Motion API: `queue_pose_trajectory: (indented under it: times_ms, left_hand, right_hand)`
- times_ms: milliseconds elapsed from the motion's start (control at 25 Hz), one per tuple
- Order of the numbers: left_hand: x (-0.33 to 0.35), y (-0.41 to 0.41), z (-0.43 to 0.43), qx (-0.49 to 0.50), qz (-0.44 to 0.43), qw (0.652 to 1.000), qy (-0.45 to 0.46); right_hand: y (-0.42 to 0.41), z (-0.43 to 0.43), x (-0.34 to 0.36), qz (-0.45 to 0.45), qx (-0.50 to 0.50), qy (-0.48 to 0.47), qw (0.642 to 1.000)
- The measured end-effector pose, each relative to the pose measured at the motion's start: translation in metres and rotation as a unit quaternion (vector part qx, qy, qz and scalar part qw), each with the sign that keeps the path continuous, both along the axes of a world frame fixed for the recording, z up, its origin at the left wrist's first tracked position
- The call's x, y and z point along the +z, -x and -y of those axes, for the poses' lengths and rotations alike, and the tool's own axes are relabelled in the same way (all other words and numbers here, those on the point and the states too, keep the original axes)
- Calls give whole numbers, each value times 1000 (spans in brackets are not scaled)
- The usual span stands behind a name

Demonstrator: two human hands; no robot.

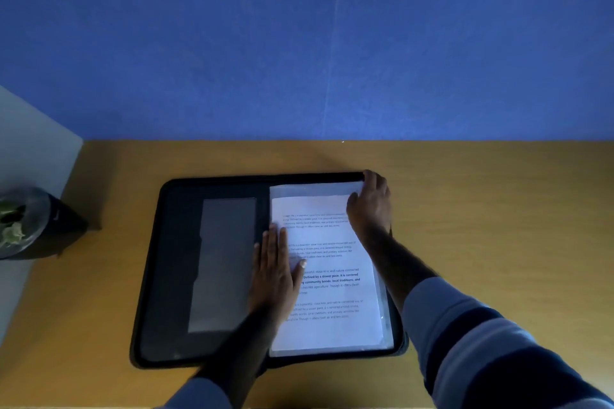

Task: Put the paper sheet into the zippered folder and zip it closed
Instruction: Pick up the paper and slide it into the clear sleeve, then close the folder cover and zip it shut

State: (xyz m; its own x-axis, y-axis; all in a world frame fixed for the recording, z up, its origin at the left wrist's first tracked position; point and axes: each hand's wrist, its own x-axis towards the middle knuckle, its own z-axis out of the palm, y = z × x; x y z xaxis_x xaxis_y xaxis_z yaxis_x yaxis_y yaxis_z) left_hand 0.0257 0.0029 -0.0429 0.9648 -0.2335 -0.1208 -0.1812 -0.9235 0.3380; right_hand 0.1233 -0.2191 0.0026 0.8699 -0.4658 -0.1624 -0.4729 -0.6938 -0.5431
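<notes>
The left hand (275, 272) lies flat with released fingers on the paper sheet (332, 276); the right hand (368, 206) grasps the sleeve corner in the open zippered folder (186, 276). Better to slide the sheet fully in, edges straight.

- surface (481, 196): tan wood-look top, butts against a blue wall along its far edge; left edge falls off to a pale area.
- zippered folder (172, 276): black, lying open and flat on the surface, roughly centred, spine running away from the viewer. Its near edge sits close to the surface's front edge.
- dark pot (63, 226): sits at the surface's far-left edge, well apart from the folder, with pale green leaves in it; partly cut by the frame.
- to the right of the folder, nothing but bare wood shows; lighting is dim, grain detail hard to read.
</notes>
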Motion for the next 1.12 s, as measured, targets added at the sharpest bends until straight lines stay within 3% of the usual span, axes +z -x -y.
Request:
queue_pose_trajectory:
  times_ms: [280,440,720,920,1120]
  left_hand:
    - [-2,0,-28,-7,-25,1000,17]
    - [0,2,-79,60,-23,998,-9]
    - [16,36,-168,144,-35,986,-76]
    - [31,44,-187,237,-89,966,-61]
    - [42,25,-193,307,-108,945,46]
  right_hand:
    - [151,-51,-38,-41,224,140,964]
    - [177,-42,-48,-67,212,175,959]
    - [176,-31,-43,-64,158,152,974]
    - [178,-31,-51,-60,167,144,974]
    - [180,-17,-50,-70,192,150,967]
